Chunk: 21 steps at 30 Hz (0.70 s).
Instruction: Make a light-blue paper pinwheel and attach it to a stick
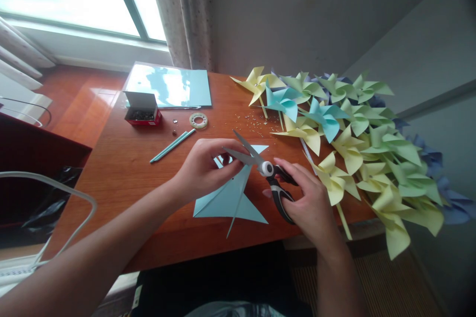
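Bright daylight through a grey-green-framed window (70, 0) at ten o'clock. Beside it, at eleven, a pale speckled curtain (188, 10); at half past nine, a second curtain (15, 49) near a glossy reddish wood floor (74, 91). From twelve to one, a grey wall (275, 15); at two, a paler wall (439, 44). Across the centre, a reddish-brown wooden desk (122, 163); at four, a ribbed brown surface (372, 282).

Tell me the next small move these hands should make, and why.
Probably ease the left hand clear before closing the scissors: the right hand holds them with the blades spread, and in this view one overlaps the left hand, over the blue paper.
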Tool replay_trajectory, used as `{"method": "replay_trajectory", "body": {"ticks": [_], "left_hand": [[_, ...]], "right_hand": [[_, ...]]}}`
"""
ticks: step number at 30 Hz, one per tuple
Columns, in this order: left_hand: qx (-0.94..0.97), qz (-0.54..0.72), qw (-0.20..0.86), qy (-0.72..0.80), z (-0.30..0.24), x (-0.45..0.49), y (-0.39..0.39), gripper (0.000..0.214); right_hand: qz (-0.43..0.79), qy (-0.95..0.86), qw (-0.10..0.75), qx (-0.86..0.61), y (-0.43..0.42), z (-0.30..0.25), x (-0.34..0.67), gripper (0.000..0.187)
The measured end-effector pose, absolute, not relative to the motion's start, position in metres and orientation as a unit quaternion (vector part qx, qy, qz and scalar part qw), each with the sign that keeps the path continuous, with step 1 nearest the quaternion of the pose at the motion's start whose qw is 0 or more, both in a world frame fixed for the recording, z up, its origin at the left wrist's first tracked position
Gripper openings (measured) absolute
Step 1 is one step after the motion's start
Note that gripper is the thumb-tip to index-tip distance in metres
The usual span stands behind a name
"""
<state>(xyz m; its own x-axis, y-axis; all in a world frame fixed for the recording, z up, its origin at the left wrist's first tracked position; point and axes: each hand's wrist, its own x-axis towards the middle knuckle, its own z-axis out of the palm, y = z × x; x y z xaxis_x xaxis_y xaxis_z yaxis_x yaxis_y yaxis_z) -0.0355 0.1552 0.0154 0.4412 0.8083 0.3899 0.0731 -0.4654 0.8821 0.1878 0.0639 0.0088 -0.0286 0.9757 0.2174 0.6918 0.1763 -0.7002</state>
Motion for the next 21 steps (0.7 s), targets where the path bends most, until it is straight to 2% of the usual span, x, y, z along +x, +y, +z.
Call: {"method": "replay_trajectory", "body": {"ticks": [21], "left_hand": [[0.741,0.419,0.423,0.311,0.0141,-0.0347,0.1552,0.014]], "right_hand": [[0.190,-0.693,0.337,-0.609,0.0647,0.0109,0.1856,0.053]]}}
